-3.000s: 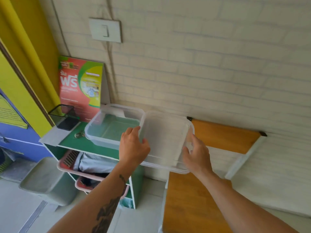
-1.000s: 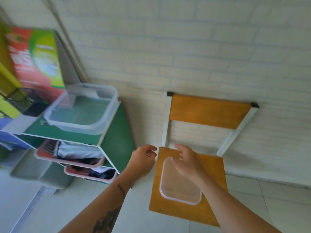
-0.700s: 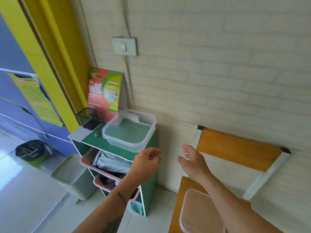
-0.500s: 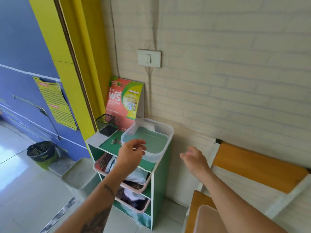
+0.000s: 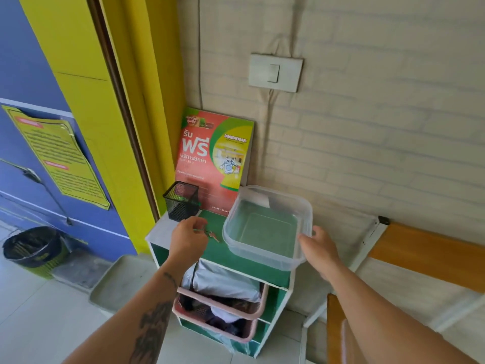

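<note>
Hands: left hand (image 5: 187, 241) pinches keys (image 5: 212, 235) just left of clear container (image 5: 262, 256). The right hand (image 5: 319, 245), fingers loose, touches its right rim.

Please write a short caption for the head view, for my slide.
On a green shelf, the left hand pinches keys while the right hand touches the clear tub beside them.

The left hand (image 5: 187, 240) covers all but the tip of the keys (image 5: 213, 235), so its grip on them cannot be told, and the right forearm (image 5: 380, 311) and the bottom edge cut off the lid (image 5: 346, 348) on the chair (image 5: 425, 256).
</note>
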The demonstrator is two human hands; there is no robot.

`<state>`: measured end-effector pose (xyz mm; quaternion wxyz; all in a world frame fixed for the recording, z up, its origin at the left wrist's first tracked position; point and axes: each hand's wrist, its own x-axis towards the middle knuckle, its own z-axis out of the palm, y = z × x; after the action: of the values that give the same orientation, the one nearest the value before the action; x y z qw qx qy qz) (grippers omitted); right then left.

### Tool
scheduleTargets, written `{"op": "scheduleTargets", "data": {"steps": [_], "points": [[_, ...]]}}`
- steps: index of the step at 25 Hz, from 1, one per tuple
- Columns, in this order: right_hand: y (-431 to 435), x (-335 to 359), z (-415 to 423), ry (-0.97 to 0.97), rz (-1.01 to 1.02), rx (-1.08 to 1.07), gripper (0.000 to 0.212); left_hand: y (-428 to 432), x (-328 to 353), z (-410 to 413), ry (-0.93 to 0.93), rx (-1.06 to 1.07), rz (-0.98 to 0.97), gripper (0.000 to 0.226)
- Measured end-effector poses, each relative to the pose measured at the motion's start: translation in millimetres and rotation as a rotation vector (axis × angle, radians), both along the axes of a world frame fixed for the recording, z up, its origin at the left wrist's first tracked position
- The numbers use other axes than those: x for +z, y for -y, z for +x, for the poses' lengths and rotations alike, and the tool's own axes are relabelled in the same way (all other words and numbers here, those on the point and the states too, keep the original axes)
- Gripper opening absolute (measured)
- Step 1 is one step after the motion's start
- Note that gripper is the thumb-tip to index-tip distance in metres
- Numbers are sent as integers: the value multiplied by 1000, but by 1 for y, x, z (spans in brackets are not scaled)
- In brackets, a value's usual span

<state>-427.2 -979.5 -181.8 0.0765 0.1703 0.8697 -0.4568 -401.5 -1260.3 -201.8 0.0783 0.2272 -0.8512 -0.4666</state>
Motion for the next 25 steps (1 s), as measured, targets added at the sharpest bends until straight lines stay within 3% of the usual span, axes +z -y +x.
{"op": "scheduleTargets", "data": {"steps": [8,11,15,18,21,25], "points": [[23,-13,-9,-13,167,-61,57,15,-45,-40,180,-369,-339,57],[24,-20,-14,-24,238,-83,64,14,-56,-43,160,-398,-527,39],[29,-23,-17,-33,312,-113,63,12,-55,-45,115,-408,-583,22],[30,-25,-18,-42,338,-128,62,18,-55,-47,93,-411,-591,25],[30,-26,-19,-46,344,-125,63,19,-43,-45,35,-269,-403,22],[29,-28,-19,-61,331,-116,63,4,0,-44,-235,-96,-203,18]]}}
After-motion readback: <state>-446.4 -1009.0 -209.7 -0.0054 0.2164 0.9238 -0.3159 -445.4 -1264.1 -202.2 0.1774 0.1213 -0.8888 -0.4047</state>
